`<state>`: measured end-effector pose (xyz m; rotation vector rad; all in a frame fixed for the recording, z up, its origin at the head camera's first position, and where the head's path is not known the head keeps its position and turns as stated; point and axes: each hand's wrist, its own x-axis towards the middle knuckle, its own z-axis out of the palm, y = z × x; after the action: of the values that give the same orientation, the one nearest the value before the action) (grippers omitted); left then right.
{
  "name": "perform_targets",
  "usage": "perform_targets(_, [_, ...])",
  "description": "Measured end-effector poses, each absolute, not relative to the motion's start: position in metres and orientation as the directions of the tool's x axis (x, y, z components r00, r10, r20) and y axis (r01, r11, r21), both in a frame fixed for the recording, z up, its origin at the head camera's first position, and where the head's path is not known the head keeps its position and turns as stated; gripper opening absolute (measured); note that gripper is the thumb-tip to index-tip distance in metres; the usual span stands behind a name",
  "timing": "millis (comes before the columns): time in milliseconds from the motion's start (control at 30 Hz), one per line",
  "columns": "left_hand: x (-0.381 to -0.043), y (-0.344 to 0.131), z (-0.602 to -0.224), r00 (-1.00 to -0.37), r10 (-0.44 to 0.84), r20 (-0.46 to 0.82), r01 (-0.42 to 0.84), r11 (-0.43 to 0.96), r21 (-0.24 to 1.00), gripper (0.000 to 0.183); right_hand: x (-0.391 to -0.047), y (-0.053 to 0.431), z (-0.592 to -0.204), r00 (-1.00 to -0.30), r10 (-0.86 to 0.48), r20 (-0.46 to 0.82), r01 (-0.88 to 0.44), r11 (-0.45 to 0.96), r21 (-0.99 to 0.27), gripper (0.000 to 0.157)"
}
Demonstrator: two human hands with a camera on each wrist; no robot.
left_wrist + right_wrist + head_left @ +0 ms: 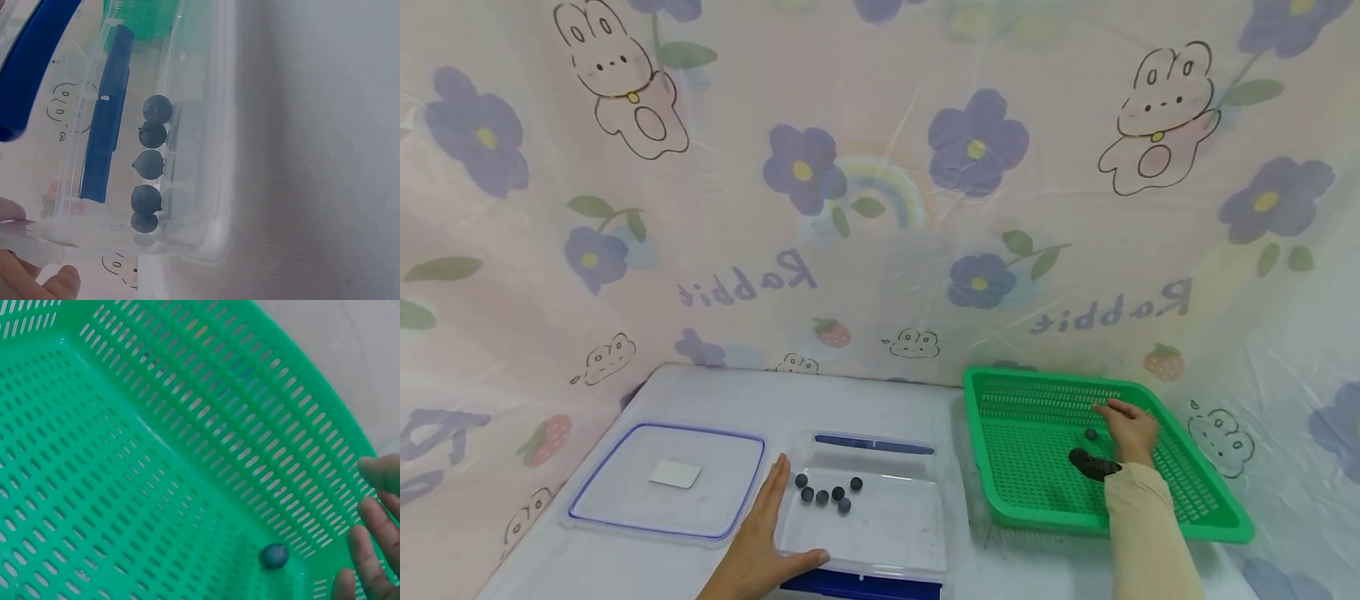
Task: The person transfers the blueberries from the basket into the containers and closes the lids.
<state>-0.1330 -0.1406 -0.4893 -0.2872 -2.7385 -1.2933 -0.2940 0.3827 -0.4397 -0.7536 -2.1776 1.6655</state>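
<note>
My left hand (769, 533) rests along the left side of a clear plastic box (895, 533), fingers straight and thumb by its front edge. Several dark blueberries (822, 497) lie on the box's floor, some in a row in the left wrist view. Over the green basket (1000, 500) is my right hand (1131, 429), its fingers slightly bent and spread, with nothing between them in the right wrist view. Close by, a single blueberry (274, 556) lies on the basket floor beside the slotted wall. A dark curved object (1092, 464) shows at the right wrist.
A clear lid (715, 450) with a blue seal lies left of the box, with a white rectangular piece (675, 473) on it. Blue clip flaps (874, 444) extend from the box's back and front. A printed curtain (880, 208) hangs behind the white table (737, 392).
</note>
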Motion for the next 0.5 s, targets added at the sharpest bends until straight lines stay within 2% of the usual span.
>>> perform_targets(133, [-0.133, -0.141, -0.489, -0.977, 0.121, 0.177, 0.214, 0.622, 0.753, 0.125, -0.297, 0.383, -0.446, -0.804, 0.584, -0.117, 0.227, 0.120, -0.966, 0.052])
perform_targets(300, [-0.135, -0.141, -0.490, -0.976, 0.125, 0.181, 0.219, 0.615, 0.758, 0.124, -0.297, 0.386, -0.453, -0.763, 0.617, -0.191, 0.237, -0.007, -0.972, 0.037])
perform_targets(367, [-0.135, -0.141, -0.490, -0.976, 0.124, 0.180, 0.218, 0.611, 0.761, 0.124, -0.297, 0.388, -0.457, -0.754, 0.624, -0.207, 0.253, -0.014, -0.967, 0.031])
perform_targets(500, [-0.134, -0.140, -0.493, -0.971, 0.128, 0.202, 0.237, 0.607, 0.758, 0.123, -0.295, 0.393, -0.465, -0.750, 0.627, -0.207, 0.323, 0.074, -0.944, 0.042])
